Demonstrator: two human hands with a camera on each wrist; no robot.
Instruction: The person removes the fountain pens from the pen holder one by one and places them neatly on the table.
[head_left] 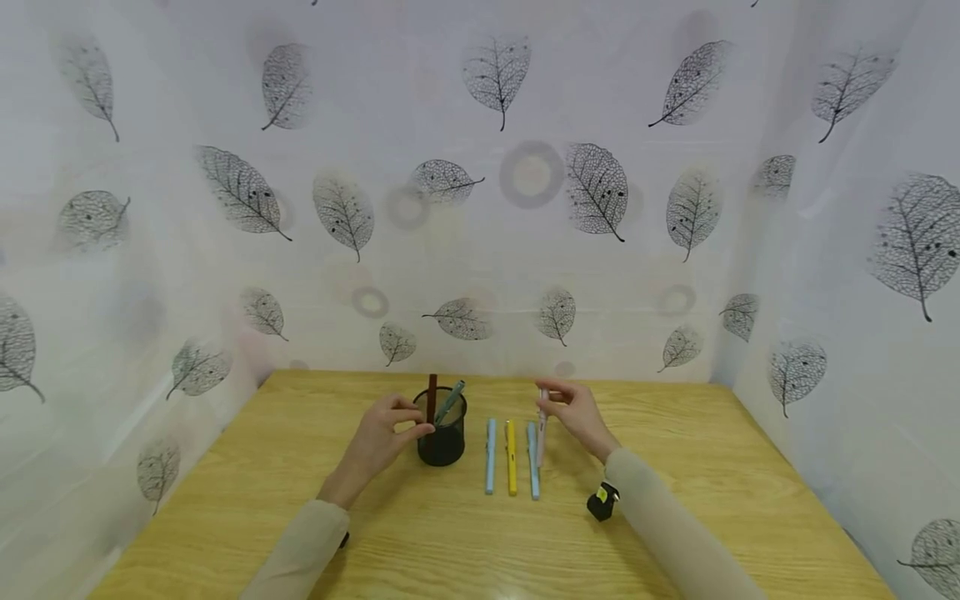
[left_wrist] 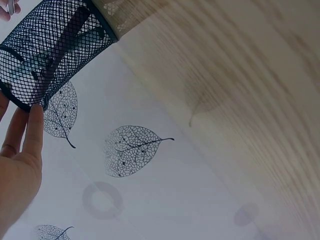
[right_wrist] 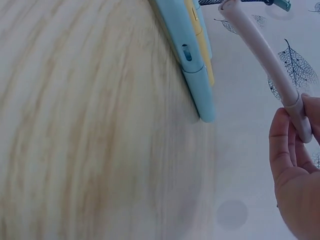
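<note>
A black mesh pen holder [head_left: 442,450] stands upright left of the table's middle, with a dark red pen [head_left: 432,392] and a teal pen [head_left: 452,402] leaning in it. My left hand [head_left: 386,433] pinches the holder's rim; in the left wrist view its fingers [left_wrist: 34,132] meet that rim. On the right, my right hand [head_left: 576,414] grips a pale pink pen [right_wrist: 265,57] by one end, its other end pointing down toward the table. Beside it lie a light blue pen [head_left: 533,467], a yellow pen [head_left: 512,462] and another light blue pen [head_left: 491,458], side by side.
The wooden table [head_left: 420,542] ends at the back against a pale curtain [head_left: 480,250] printed with dark leaves, which also hangs along both sides. A black device [head_left: 601,504] sits at the right wrist.
</note>
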